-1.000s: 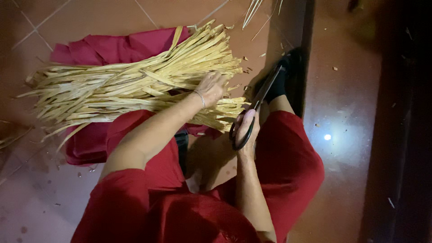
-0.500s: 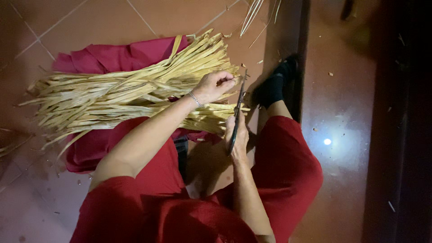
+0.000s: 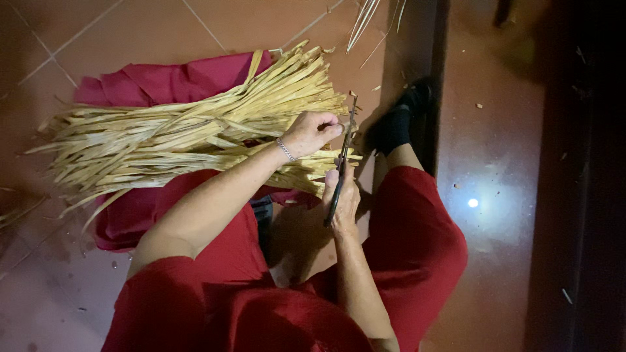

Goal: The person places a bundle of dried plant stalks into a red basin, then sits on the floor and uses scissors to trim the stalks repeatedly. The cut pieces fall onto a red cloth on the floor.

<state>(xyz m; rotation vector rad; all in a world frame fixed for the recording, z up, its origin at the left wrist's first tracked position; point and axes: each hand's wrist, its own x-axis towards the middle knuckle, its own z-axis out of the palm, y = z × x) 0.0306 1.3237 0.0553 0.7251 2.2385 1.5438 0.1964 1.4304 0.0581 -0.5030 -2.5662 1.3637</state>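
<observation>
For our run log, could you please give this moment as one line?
left hand: grips strip ends | right hand: holds scissors, at bundle of dried strips | red cloth beneath

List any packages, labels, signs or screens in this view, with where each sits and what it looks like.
None in view: no package, label, sign or screen.
The left hand grips pale dried leaf strips lying on a red cloth.
The right hand holds dark scissors at the strip ends.

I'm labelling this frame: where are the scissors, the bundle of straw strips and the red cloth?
scissors [image 3: 342,166]: head view, on the dark blades.
bundle of straw strips [image 3: 176,140]: head view, middle of the bundle.
red cloth [image 3: 166,81]: head view, bare upper fold.
</observation>
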